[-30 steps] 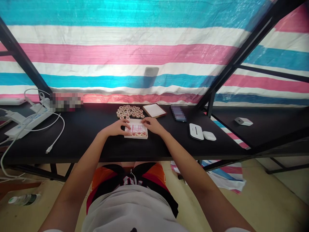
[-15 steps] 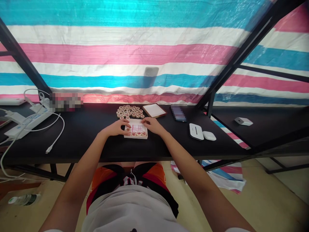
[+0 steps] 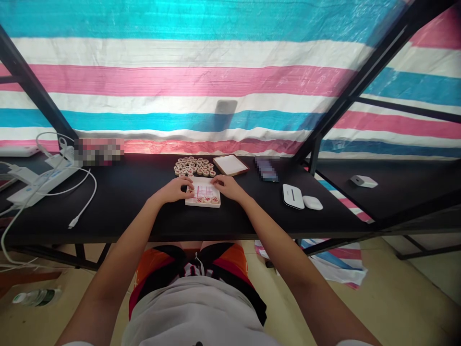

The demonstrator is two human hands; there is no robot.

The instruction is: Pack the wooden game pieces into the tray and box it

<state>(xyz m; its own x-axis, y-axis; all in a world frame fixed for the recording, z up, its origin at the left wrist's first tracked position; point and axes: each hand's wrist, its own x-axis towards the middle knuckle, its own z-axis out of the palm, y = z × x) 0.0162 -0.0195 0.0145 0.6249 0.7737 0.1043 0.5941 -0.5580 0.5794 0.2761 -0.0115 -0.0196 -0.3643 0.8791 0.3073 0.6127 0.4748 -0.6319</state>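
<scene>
Sheeting of striped blue, white and pink plastic (image 3: 180, 79) hangs behind a long black desk (image 3: 118, 206). On it sits an open white rectangular box (image 3: 202, 205), and beyond that a shallow, brown-rimmed white tray (image 3: 230, 165). The left hand (image 3: 175, 189) curves over the box's left end; the right hand (image 3: 231, 187) bends its fingers at the far right corner. Whether either pinches anything, I cannot tell. Round pale pieces with red characters (image 3: 207, 199) line the box's near side; similar loose pieces (image 3: 193, 168) cluster just beyond.
</scene>
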